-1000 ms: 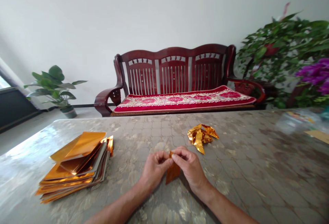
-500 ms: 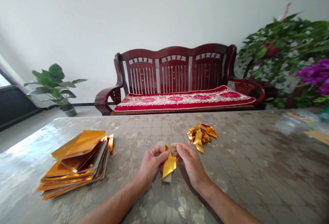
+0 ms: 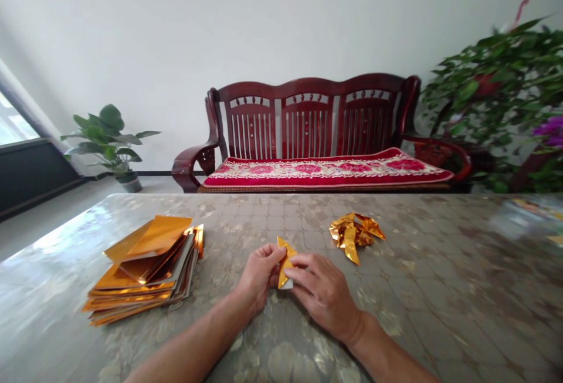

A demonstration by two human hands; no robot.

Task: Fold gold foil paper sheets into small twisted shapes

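Observation:
A small folded piece of gold foil paper (image 3: 284,274) stands between my hands, pointed at the top, with a pale underside showing at its lower edge. My left hand (image 3: 260,271) pinches it from the left, thumb over the front. From the right, my right hand (image 3: 323,292) has its fingers closed over the paper's right side. On the left of the table (image 3: 246,342) lies an uneven stack of gold foil sheets (image 3: 145,271). Several crumpled or folded gold foil pieces (image 3: 352,233) sit beyond my right hand.
Clear plastic packaging (image 3: 521,217) lies at the table's right end. Behind the table stands a dark red wooden bench (image 3: 308,119) with a floral red cushion (image 3: 329,173). A potted plant (image 3: 112,136) is at the left, leafy plants (image 3: 492,90) at the right.
My right hand has moved in from beside the gold foil paper and now grips its right side. The whole view has shifted slightly, so things appear farther right.

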